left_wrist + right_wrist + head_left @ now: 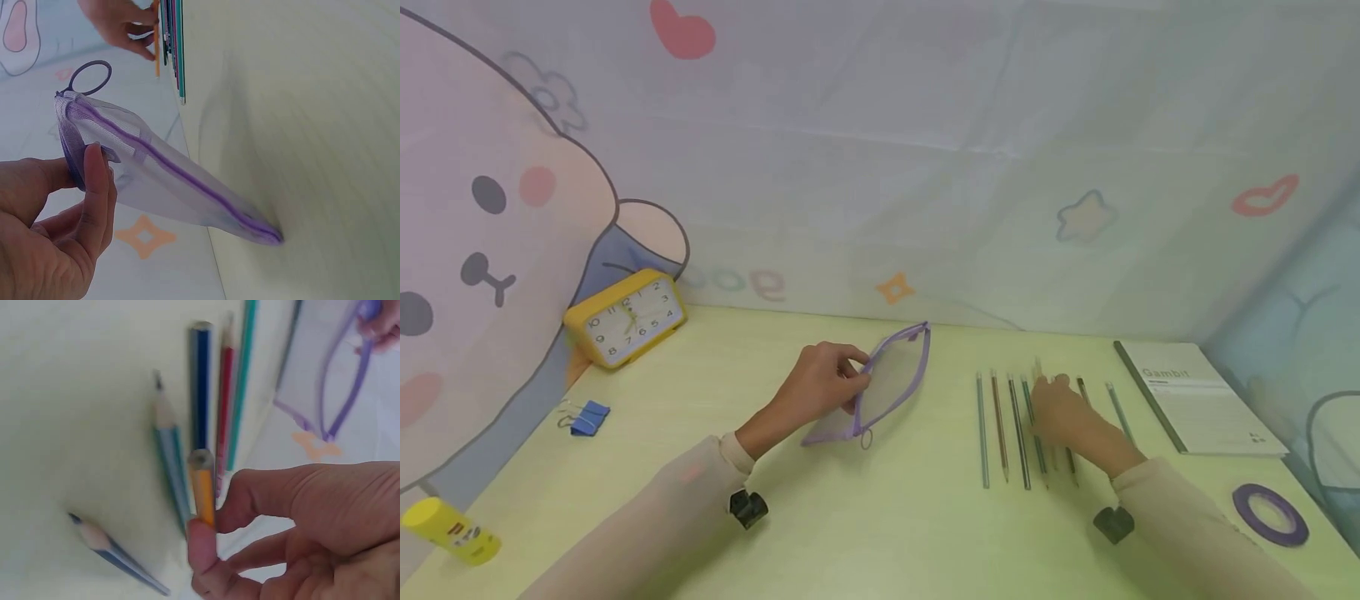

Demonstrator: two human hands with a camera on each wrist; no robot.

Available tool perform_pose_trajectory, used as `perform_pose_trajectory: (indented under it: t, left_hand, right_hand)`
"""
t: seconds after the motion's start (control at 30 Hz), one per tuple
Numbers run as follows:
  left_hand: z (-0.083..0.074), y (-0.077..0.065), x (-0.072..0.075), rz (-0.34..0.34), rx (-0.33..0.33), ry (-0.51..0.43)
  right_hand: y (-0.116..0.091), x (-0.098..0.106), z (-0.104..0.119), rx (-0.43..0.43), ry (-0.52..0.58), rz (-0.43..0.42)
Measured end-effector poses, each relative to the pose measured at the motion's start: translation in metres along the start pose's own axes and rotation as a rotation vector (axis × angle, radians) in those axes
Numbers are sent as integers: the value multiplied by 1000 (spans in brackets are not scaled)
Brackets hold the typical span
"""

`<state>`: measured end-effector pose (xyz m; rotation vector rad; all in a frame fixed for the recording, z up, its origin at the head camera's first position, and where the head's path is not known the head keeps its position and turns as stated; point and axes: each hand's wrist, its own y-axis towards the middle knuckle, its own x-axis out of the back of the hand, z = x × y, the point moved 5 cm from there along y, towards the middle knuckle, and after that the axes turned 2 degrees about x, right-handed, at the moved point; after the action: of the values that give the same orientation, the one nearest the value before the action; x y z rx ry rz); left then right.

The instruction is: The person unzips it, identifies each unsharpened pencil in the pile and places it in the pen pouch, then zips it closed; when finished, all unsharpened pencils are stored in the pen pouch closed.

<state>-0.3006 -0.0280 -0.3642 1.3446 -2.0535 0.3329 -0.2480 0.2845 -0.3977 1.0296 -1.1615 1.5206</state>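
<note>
My left hand (823,383) pinches the edge of a translucent mesh zipper pouch (169,178) with purple trim. Its mouth gapes in the head view, and a ring pull hangs from one end. Over the row of pencils on the right, my right hand (1067,421) pinches a yellow pencil (204,487) between thumb and fingers. To the left of that hand lie a teal pencil (982,433), a reddish-brown pencil (1000,429) and a dark pencil (1019,433), roughly parallel. Other pencils lie under and beside the hand, partly hidden by it.
A notebook (1206,400) lies right of the pencils, with a purple tape roll (1243,504) nearer the front. On the left are a yellow clock (625,321), a blue binder clip (590,418) and a yellow glue stick (452,531). A printed cloth (850,192) hangs behind the table.
</note>
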Motion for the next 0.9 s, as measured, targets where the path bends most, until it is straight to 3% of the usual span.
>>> perform_pose_trajectory:
  t: [0.2,0.33,0.47,0.63,0.73,0.9]
  left_hand:
    - [-1,2,-2,6,-4,-1]
    - [0,2,-3,8,-4,-1]
    - [-2,2,-3,7,-15,-6]
    - [-3,2,-4,5,-10,-11]
    - [-3,2,-5,5,-4,-12]
    - [-3,0,-8,11,-2,-18]
  right_hand:
    - [-3,33,0,50,192,-43]
    - [-12,54,15,110,442,-20]
    - [-18,60,44,181,748,93]
    - [-7,45,88,280,1087,315]
    - [7,32,107,284,1150,393]
    - [35,15,128,328,1118,430]
